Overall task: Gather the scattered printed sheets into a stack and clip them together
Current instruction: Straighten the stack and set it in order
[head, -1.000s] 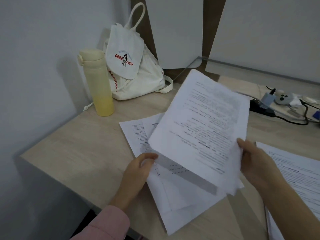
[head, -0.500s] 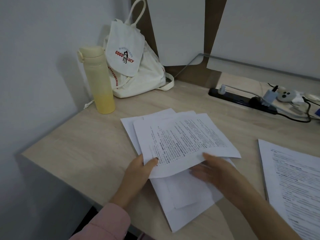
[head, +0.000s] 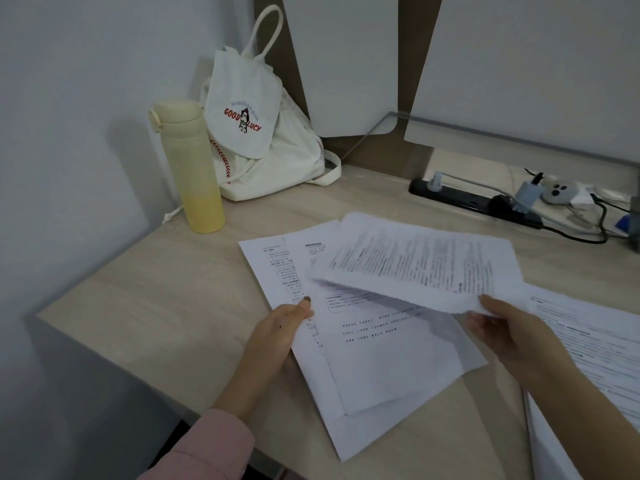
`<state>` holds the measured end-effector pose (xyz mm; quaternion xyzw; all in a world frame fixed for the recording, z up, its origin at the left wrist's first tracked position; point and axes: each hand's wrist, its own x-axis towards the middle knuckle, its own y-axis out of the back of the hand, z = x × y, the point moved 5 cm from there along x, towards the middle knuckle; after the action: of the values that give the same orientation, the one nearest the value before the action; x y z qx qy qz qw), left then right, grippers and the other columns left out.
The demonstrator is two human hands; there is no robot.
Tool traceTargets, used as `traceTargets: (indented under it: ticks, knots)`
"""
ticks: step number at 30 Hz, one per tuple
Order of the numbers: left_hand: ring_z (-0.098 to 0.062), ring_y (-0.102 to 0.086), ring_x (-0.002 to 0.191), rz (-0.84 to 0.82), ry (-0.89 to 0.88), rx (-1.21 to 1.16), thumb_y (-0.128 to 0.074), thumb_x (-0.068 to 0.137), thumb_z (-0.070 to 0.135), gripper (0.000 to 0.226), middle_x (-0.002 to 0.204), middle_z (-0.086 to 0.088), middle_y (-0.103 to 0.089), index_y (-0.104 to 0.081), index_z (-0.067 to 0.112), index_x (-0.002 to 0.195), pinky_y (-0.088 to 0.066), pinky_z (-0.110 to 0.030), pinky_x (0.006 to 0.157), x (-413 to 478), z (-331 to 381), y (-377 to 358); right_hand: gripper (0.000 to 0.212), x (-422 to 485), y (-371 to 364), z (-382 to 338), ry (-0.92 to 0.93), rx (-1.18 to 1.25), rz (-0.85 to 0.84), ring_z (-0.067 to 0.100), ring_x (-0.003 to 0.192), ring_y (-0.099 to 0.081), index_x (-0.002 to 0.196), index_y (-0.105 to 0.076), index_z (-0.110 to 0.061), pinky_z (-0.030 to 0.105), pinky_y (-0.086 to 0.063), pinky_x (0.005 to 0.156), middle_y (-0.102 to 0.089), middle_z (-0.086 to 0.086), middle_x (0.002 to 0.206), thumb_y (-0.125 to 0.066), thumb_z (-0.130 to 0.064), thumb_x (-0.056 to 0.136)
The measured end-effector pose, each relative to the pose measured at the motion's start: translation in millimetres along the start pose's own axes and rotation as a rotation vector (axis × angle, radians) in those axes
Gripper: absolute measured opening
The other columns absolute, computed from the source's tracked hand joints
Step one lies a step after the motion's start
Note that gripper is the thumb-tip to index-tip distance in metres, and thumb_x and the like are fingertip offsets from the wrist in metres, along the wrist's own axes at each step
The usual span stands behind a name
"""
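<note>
"Head view: where are the white printed sheets?"
"Overlapping loosely on the pale wooden desk, more white printed pages at far right!"
"And the hands?"
"Left hand grips the pile's left edge, thumb on top. Right hand pinches one blurred printed sheet by its near corner, lifted just above the pile."

I have bare desk open across the left of the frame, and a bare band above the sheets spread in the middle. At upper left a bottle and a bag stand side by side and block that corner. A power strip with plugs in it bars the upper right; another pile of paper fills the right edge.
</note>
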<state>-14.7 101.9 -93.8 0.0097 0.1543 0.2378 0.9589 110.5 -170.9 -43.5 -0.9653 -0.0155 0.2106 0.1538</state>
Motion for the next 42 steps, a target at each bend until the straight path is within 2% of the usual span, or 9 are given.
traceTargets:
  ticks: [4,8,19,24,28,33,36,39,42]
  knots:
    - [-0.01,-0.059,0.112,0.01,-0.011,0.053,-0.061,0.078,0.056,0.031,0.107,0.017,-0.069,-0.071,0.029,0.089,-0.043,-0.042,0.103,-0.1,1.5,-3.3,0.014,-35.6,-22.4,37.6,-0.158,0.004,-0.156,0.022,0.059,-0.072,0.102,-0.056,-0.001,0.027,-0.057,0.047,-0.074,0.011,0.068,-0.045,-0.001,0.092]
    - [-0.011,-0.056,0.114,0.036,-0.049,0.085,-0.062,0.086,0.028,0.013,0.109,0.011,-0.066,-0.068,0.023,0.096,-0.041,-0.035,0.105,0.2,1.4,-6.6,0.021,-58.7,-35.8,70.2,-0.361,-0.028,-0.279,0.027,0.067,-0.072,0.101,-0.06,0.007,0.032,-0.06,0.055,-0.073,0.022,0.085,-0.048,-0.008,0.091]
    - [-0.019,-0.059,0.105,0.083,0.005,0.004,-0.072,0.062,0.054,0.043,0.113,0.002,-0.059,-0.049,0.036,0.094,-0.05,-0.044,0.093,-9.8,4.1,-37.9,0.032,-85.0,-56.6,90.1,-0.555,-0.267,-0.531,0.011,0.046,-0.059,0.093,-0.066,0.0,0.018,-0.048,0.043,-0.064,0.006,0.061,-0.045,-0.024,0.093]
    - [-0.023,-0.06,0.096,0.071,-0.017,0.071,-0.062,0.084,0.017,0.031,0.119,-0.007,-0.053,-0.043,0.027,0.106,-0.051,-0.037,0.082,-7.7,5.6,-40.4,0.05,-89.8,-43.4,74.2,-0.465,-0.58,-0.579,0.011,0.044,-0.058,0.066,-0.072,-0.009,0.016,-0.042,0.042,-0.064,0.004,0.055,-0.044,-0.042,0.092]
    - [-0.029,-0.056,0.104,0.025,-0.01,0.036,-0.058,0.086,0.005,0.036,0.125,-0.013,-0.048,-0.038,0.021,0.112,-0.049,-0.045,0.089,-9.3,6.9,-17.1,0.046,-75.1,-16.8,37.2,-0.253,-0.724,-0.413,0.014,0.043,-0.056,0.059,-0.068,-0.009,0.02,-0.044,0.045,-0.063,0.008,0.053,-0.05,-0.036,0.091]
    - [-0.018,-0.045,0.113,-0.066,-0.041,0.073,-0.058,0.085,-0.007,0.076,0.132,0.0,-0.04,-0.017,0.019,0.143,-0.04,-0.033,0.092,-17.0,10.1,16.0,0.019,-36.4,7.3,9.1,0.098,-0.704,-0.052,0.021,0.087,-0.061,0.097,-0.068,-0.01,0.032,-0.05,0.086,-0.066,0.011,0.098,-0.049,-0.013,0.092]
    - [-0.013,-0.043,0.113,0.01,-0.022,0.011,-0.058,0.089,0.004,0.086,0.126,0.007,-0.038,0.001,0.021,0.149,-0.037,-0.03,0.094,-19.3,10.3,25.0,0.032,-26.3,-0.6,14.4,0.095,-0.813,-0.032,0.019,0.097,-0.051,0.122,-0.057,-0.004,0.039,-0.038,0.102,-0.058,0.008,0.108,-0.048,-0.013,0.092]
    - [-0.016,-0.052,0.11,0.027,-0.039,0.025,-0.056,0.09,0.007,0.059,0.133,0.002,-0.048,-0.029,0.017,0.141,-0.041,-0.032,0.096,-18.8,8.3,19.4,0.026,-26.1,-24.6,26.1,0.063,-0.804,-0.163,0.018,0.083,-0.051,0.108,-0.057,0.01,0.04,-0.043,0.096,-0.063,0.017,0.096,-0.048,-0.009,0.091]
    - [-0.017,-0.056,0.106,0.025,-0.057,0.041,-0.057,0.089,0.009,0.051,0.125,0.0,-0.055,-0.038,0.017,0.136,-0.045,-0.033,0.092,-23.4,6.5,6.6,0.031,-31.0,-45.7,37.8,0.04,-0.787,-0.264,0.018,0.106,-0.056,0.121,-0.057,-0.011,0.031,-0.043,0.095,-0.06,0.002,0.118,-0.05,-0.009,0.091]
